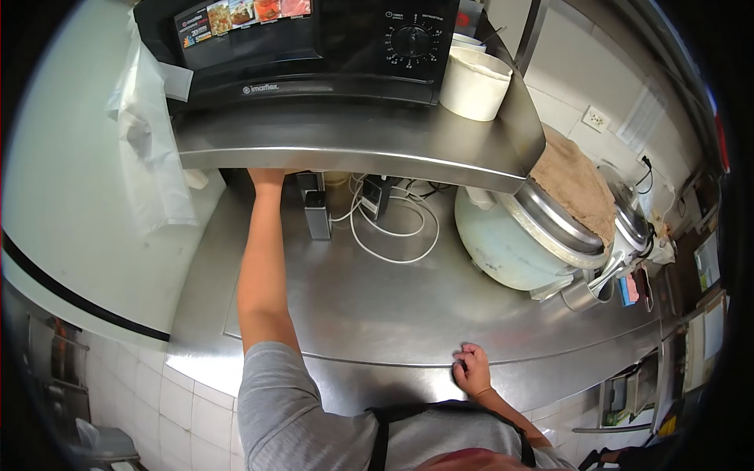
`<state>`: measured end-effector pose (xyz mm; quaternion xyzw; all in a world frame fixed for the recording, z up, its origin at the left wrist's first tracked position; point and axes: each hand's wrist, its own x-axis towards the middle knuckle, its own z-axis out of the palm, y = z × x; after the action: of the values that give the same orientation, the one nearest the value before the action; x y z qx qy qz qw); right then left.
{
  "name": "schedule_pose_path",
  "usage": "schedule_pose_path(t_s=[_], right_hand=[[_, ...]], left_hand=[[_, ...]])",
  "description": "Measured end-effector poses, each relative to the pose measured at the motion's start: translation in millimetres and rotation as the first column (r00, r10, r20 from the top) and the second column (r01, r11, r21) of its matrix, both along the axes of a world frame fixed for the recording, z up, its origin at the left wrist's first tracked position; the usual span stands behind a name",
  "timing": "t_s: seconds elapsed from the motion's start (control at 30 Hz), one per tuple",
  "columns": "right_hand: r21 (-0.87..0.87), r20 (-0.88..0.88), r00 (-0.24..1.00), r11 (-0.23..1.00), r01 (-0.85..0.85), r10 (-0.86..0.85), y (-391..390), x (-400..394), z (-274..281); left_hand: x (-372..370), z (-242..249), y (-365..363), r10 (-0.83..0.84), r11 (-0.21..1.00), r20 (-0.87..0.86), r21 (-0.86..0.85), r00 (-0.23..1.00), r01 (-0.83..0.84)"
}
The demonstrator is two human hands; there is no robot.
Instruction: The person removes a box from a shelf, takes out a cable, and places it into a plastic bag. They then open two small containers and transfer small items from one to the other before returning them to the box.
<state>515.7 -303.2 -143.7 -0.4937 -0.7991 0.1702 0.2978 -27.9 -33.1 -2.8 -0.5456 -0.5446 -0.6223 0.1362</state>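
Stainless steel counter (377,306), bare and reflective at centre, bordered by white wall tiles at the near left. Right hand (472,369): fingers curled loosely against the counter's front edge, grasping nothing. Left hand (265,176): arm stretched forward, hand passing beneath the steel shelf (353,145) and hidden there; its grip cannot be told. Just right of the left hand: a small dark upright box (318,213), then a black charger (372,196) with a coiled white cable (393,231). Above the left hand, on the shelf: black microwave (306,43) and white tub (474,82). Left of it: hanging white plastic bag (149,133). Far right of both hands: pale rice cooker (522,239) with cloth-covered lid, wall socket (596,118) beyond.
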Motion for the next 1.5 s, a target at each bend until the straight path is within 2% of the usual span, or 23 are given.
schedule_pose_path(t_s=[0.03, 0.07, 0.13, 0.17, 0.27, 0.43, 0.53, 0.57, 0.8, 0.9, 0.97, 1.0, 1.03, 1.07, 1.1, 1.17, 1.23, 1.3, 1.33, 1.4, 1.47, 1.5], right_hand=[[0.017, -0.008, 1.000, 1.000, -0.007, 0.007, 0, 0, 0], [0.023, -0.009, 1.000, 1.000, -0.007, 0.007, 1, 0, 0], [0.034, -0.015, 1.000, 0.999, -0.008, 0.008, 0, 0, -1], [0.041, -0.013, 1.000, 0.999, -0.007, 0.007, 0, -1, 0], [0.025, -0.014, 1.000, 1.000, 0.000, 0.000, -1, -1, 1], [0.045, -0.028, 1.000, 0.999, -0.002, 0.003, 0, -2, -2], [0.047, -0.010, 1.000, 0.999, 0.003, -0.002, 0, -1, -5], [0.038, -0.004, 1.000, 0.999, 0.002, -0.001, -1, 0, -4], [0.076, 0.017, 0.999, 0.996, -0.045, 0.044, 2, -1, -5], [0.123, 0.029, 0.997, 0.989, -0.076, 0.073, 2, -1, -5], [0.085, -0.037, 0.997, 0.994, -0.069, 0.072, 1, -1, -1], [0.018, -0.127, 0.989, 0.998, -0.068, 0.070, 7, 2, -5], [-0.051, -0.216, 0.975, 0.996, -0.069, 0.056, 10, 6, -10], [-0.227, -0.369, 0.928, 0.973, -0.036, -0.052, 13, 9, -10], [-0.389, -0.495, 0.850, 0.921, -0.031, -0.181, 20, 10, -8], [-0.369, -0.627, 0.762, 0.924, -0.105, -0.163, 36, 7, 20], [-0.276, -0.708, 0.701, 0.946, -0.171, -0.079, 38, -5, 62], [0.087, -0.500, 0.844, 0.981, -0.171, 0.192, 34, -21, 115], [0.150, -0.460, 0.840, 0.958, -0.245, 0.287, 27, -30, 143], [0.209, -0.381, 0.802, 0.888, -0.409, 0.459, 17, -49, 177], [0.165, -0.282, 0.774, 0.823, -0.543, 0.567, 10, -69, 184], [0.125, -0.215, 0.771, 0.800, -0.587, 0.599, 8, -79, 183]], left_hand=[[-2, -5, 1, -0.443, 0.891, 0.404, 0.300, 0.801, 0.341], [-7, -9, -1, -0.790, 0.612, 0.538, 0.667, 0.293, 0.426], [21, 21, -51, -0.494, 0.855, 0.480, 0.421, 0.725, 0.304], [36, 33, -76, -0.297, 0.934, 0.383, 0.307, 0.875, 0.183], [41, 34, -112, -0.290, 0.930, 0.467, 0.345, 0.836, 0.129], [35, 12, -175, -0.309, 0.913, 0.416, 0.382, 0.855, 0.144], [37, -2, -221, -0.201, 0.946, 0.358, 0.313, 0.912, 0.086], [36, -12, -237, -0.091, 0.973, 0.294, 0.230, 0.952, 0.022], [102, -34, -341, -0.082, 0.994, 0.126, 0.080, 0.989, 0.073], [146, -52, -366, -0.159, 0.987, 0.185, 0.023, 0.970, 0.158], [176, -69, -376, -0.207, 0.976, 0.241, -0.021, 0.948, 0.218], [189, -77, -379, -0.231, 0.968, 0.266, -0.037, 0.936, 0.250], [201, -81, -383, -0.222, 0.965, 0.216, -0.094, 0.951, 0.246], [213, -83, -391, -0.297, 0.920, 0.200, -0.202, 0.934, 0.336], [226, -86, -394, -0.291, 0.914, 0.245, -0.216, 0.925, 0.345], [243, -82, -403, -0.333, 0.865, 0.287, -0.288, 0.898, 0.412], [251, -60, -414, -0.430, 0.762, 0.286, -0.393, 0.856, 0.514], [256, -40, -418, -0.320, 0.708, 0.473, -0.455, 0.820, 0.539], [259, -32, -421, -0.251, 0.679, 0.556, -0.482, 0.792, 0.553], [259, -14, -404, -0.186, 0.798, 0.207, -0.539, 0.961, 0.270], [255, -4, -383, -0.149, 0.789, -0.087, -0.610, 0.985, 0.066], [255, 5, -374, -0.143, 0.722, -0.057, -0.689, 0.988, 0.065]])
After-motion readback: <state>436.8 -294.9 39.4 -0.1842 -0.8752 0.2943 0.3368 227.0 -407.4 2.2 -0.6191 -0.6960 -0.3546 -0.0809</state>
